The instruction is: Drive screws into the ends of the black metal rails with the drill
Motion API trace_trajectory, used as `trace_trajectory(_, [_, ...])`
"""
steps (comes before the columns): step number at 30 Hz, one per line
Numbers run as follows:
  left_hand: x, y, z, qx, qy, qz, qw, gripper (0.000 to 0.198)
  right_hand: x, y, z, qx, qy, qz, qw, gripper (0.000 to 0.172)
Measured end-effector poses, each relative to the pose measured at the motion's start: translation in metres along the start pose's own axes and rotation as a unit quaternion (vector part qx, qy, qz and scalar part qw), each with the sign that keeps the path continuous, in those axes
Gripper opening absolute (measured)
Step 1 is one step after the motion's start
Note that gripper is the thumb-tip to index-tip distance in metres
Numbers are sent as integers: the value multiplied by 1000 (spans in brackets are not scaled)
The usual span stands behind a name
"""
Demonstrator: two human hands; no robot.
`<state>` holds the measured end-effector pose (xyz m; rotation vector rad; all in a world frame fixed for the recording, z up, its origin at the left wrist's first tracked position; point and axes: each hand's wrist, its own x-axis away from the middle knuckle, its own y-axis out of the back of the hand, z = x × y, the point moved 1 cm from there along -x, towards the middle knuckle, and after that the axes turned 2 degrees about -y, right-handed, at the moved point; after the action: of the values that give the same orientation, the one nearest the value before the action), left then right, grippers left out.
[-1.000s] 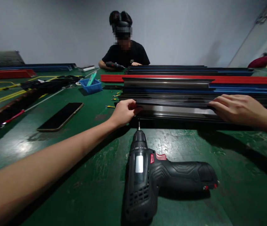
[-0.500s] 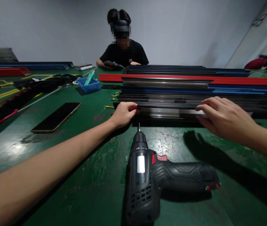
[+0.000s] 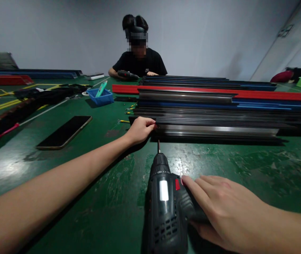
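Observation:
My left hand (image 3: 141, 129) pinches the near left end of a dark metal profile (image 3: 216, 132), which lies lengthwise at the front of a stack of black profiles (image 3: 193, 114). In the foreground a black cordless drill (image 3: 165, 208) lies on its side, its bit pointing away from me toward the profile's left end. Around the drill's handle my right hand (image 3: 227, 208) is closed, its index finger by the trigger. The bit's tip is close to the profile. Most of the handle is hidden under my right hand.
A phone (image 3: 65, 132) lies to the left on the green table (image 3: 108, 197). Behind it is a blue tray (image 3: 100, 97) with a turquoise tool. Red profiles (image 3: 193, 92) cross the back. Opposite, a person (image 3: 140, 61) in black has another drill (image 3: 127, 74).
My right hand has left the profile's right part and come down onto the drill handle, closing on it. The drill has shifted slightly right. My left hand stays at the profile's end.

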<state>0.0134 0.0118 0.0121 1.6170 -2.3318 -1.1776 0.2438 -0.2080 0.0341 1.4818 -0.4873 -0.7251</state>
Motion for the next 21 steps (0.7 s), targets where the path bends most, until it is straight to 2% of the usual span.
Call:
trace_trajectory(3, [-1,-2,3,-11,11,-11,1000,26,18,1,3,40,61,-36,997,61])
trace_trajectory(7, [-2,-3,3,-23,8,-24,999,27,29,0,4,55,54,-49,996,58])
trace_trajectory(12, [-1,-2,1,-56,1,-29,998,26,14,-2,-3,82,39,-81,993,57])
trace_trajectory(17, [0,-2,0,-80,-3,-26,996,28,1,-3,-9,83,16,-73,994,43])
trace_trajectory(21, [1,-3,1,-88,-4,-27,996,29,-1,-2,-10,89,3,-72,993,40])
